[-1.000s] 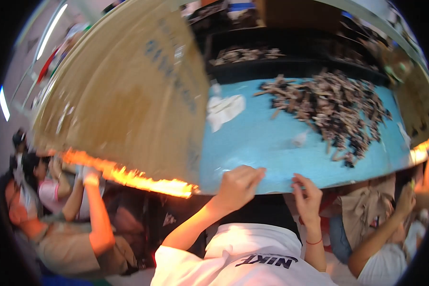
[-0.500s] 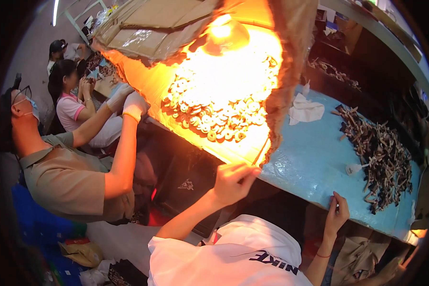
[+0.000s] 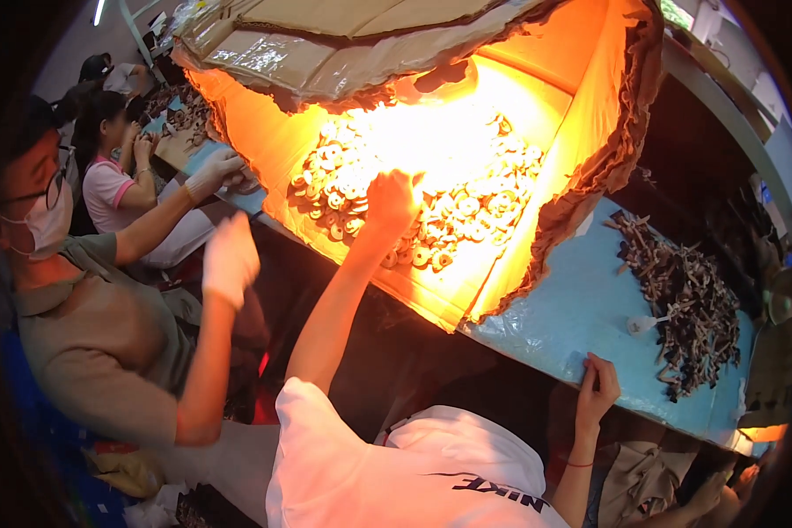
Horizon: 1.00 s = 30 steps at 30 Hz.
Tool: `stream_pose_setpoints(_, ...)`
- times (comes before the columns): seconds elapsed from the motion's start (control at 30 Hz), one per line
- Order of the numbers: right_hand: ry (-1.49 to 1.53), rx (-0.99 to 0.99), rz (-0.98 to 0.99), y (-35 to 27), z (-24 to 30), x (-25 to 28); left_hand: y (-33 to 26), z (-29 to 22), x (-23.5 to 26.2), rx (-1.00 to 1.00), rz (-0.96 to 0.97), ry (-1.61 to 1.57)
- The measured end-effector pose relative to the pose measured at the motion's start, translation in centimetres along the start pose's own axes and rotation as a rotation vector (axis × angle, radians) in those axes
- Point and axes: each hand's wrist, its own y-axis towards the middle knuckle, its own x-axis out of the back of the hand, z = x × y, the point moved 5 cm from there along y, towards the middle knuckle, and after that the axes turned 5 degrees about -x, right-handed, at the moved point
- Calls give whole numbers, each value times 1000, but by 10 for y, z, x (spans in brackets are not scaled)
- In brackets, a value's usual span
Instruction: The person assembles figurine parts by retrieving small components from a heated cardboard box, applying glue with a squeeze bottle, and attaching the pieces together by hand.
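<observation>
My left hand (image 3: 394,204) reaches into a torn, brightly lit cardboard box (image 3: 466,308). It is over a pile of small ring-shaped pieces (image 3: 475,216), its fingers curled in. Glare washes out the fingertips, and whatever they may hold cannot be made out. At the front edge of the blue table (image 3: 546,308) is my right hand (image 3: 598,383), its fingers bent together. I cannot make out anything in it. Beyond it on the table lies a heap of dark and tan strip-like pieces (image 3: 682,308), with a small white bottle (image 3: 642,325) at its near side.
A glowing lamp (image 3: 440,84) hangs inside the box above the pile. To my left sits a masked co-worker (image 3: 97,326) in white gloves, one gloved hand (image 3: 231,262) raised near the box. Another person in pink (image 3: 114,189) sits farther back.
My left hand has moved from the box's front edge up and inward over the ring-shaped pieces. The co-worker's nearer gloved hand has come away from the box. My right hand stays by the table edge.
</observation>
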Motion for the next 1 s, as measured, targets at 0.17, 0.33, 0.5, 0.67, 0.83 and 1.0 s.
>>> stream_pose_setpoints(0.17, -40, -4, -21, -2, -5, 4, 8, 19, -35, -39, 31, 136)
stream_pose_setpoints(0.33, -8, -18, -37, -6, -7, 3, 5, 29, -33, -122, -7, 229)
stream_pose_setpoints(0.5, 1, 35, -70, -2, 3, 3, 3, 34, -16, -213, -40, 344)
stream_pose_setpoints(0.67, -92, 42, -128, -5, -14, 19, -35, -35, 18, -171, -137, -2)
stream_pose_setpoints(0.83, -38, -5, -116, -3, -11, 10, -169, -148, 50, -515, -2, -49)
stream_pose_setpoints(1.0, 32, 9, -62, -5, -12, 24, -156, -234, -34, -541, 178, -548)
